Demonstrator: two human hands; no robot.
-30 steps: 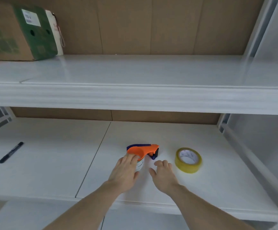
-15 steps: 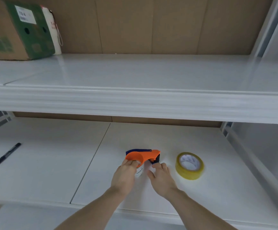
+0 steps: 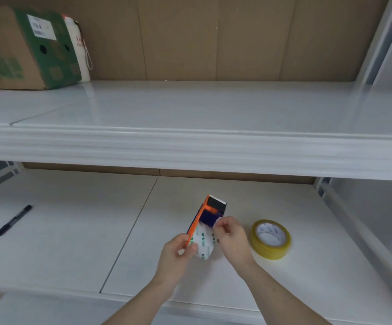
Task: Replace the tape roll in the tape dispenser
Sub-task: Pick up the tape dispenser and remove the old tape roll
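Note:
An orange and blue tape dispenser (image 3: 207, 213) is held just above the lower white shelf (image 3: 73, 242), its black cutter end pointing away from me. A white tape roll with green print (image 3: 203, 242) sits in it. My left hand (image 3: 178, 254) grips the dispenser's near end and the roll from the left. My right hand (image 3: 230, 235) pinches at the roll's right side, close to the blue part. A yellow tape roll (image 3: 271, 239) lies flat on the shelf just to the right of my right hand.
A black pen (image 3: 13, 220) lies at the far left of the lower shelf. The upper shelf (image 3: 190, 137) overhangs the work area and carries a cardboard box (image 3: 24, 48) with a white bag (image 3: 77, 45) beside it at the back left. A white upright (image 3: 330, 195) bounds the right side.
The dispenser has been lifted off the shelf and turned so its cutter end points away. My left hand now grips its near end, and my right hand moved onto the roll's side.

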